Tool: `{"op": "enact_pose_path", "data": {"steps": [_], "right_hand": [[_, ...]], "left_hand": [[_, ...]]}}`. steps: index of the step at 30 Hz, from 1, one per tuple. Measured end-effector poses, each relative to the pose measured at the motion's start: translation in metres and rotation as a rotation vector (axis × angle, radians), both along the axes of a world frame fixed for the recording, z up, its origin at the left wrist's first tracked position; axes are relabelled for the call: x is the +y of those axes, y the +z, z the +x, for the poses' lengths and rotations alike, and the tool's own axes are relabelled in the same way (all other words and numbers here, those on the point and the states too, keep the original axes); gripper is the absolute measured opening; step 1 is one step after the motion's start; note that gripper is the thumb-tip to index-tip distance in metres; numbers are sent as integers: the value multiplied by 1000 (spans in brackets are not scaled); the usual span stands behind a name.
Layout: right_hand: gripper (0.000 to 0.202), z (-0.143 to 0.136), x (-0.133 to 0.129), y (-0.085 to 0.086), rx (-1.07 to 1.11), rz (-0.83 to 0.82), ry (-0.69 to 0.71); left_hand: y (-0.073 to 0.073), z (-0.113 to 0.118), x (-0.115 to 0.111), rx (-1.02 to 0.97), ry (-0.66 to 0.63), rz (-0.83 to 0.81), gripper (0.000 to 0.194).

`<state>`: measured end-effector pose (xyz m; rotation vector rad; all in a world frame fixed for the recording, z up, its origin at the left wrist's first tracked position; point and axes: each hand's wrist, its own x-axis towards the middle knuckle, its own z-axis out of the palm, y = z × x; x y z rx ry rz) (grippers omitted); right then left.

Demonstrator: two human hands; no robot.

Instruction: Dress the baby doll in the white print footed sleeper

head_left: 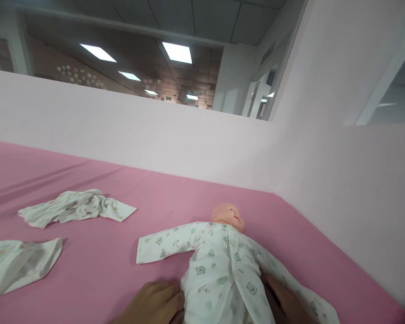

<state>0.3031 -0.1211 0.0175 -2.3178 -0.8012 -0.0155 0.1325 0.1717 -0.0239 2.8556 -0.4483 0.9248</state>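
Observation:
A doll (227, 213) lies on its back on the pink sheet, its head turned to the right. It wears a white shirt (212, 261) with green bear prints, both sleeves spread outward. Small buttons run down the shirt's front. At the shirt's lower left edge, my left hand (155, 302) has its fingers curled and pressed together on the fabric. My right hand (285, 299) is at the right side of the shirt, below the right sleeve, its fingertips partly hidden by the cloth.
A crumpled white garment (77, 208) lies on the pink sheet (97, 270) at the left, with another white cloth (20, 265) nearer the left edge. White walls (175, 148) with windows border the sheet behind and at the right.

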Motion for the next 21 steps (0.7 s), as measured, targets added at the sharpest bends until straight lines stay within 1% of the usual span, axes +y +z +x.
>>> {"op": "enact_pose_path", "data": {"steps": [3,6,11,18,21], "right_hand": [[37,0,-2,-3,-5,-5,-14],[36,-3,-1,-2,-5,-5,-52],[34,-5,-1,2,-2,12,13],[33,-4,0,0,27,1,0],[32,-7,3,1,18,33,-30]], "left_hand": [[4,-1,-1,-2,-5,-12,34],[8,-3,-2,4,-13,-27,33],[14,-5,-2,-3,-23,-77,29],[9,-3,-2,-5,-13,-55,32],[9,-2,-2,-5,-12,-43,33]]}}
